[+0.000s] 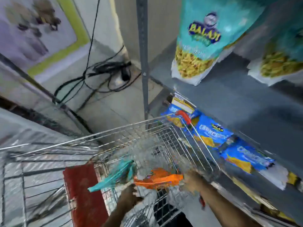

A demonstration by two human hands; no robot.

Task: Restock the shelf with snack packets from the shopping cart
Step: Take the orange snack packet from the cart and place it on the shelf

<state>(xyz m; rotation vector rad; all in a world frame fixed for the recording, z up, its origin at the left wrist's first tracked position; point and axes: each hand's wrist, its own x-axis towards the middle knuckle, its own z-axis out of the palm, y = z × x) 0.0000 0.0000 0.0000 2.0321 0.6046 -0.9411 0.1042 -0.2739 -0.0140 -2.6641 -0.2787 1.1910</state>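
The pickup step is judged to be in hand: packets are being lifted out of the shopping cart (164,141), and the next move calls for them to be carried up and to the right of the cart, onto the shelf (237,99), and stood beside the stock already there.

The shelf, right of the cart, is seen as flat grey metal on a punched upright post (142,54). The cart is made of thin bright wire in a square grid, with a red plastic flap (82,190) at its near end. On the shelf above the cart, a teal snack bag (208,38), glossy and pillow-shaped, is standing; below it, level with the cart's rim, blue packets (216,133) are lined up.

Inside the cart, an orange packet (159,178), crinkled and shiny, is held by the right hand (191,178); the fingers are too blurred to tell their state. A teal packet (114,176), thin and creased, lies just left of the orange one, and the fingers (133,190) of the left hand (129,194) appear pinched on its lower edge, though blur leaves this uncertain.
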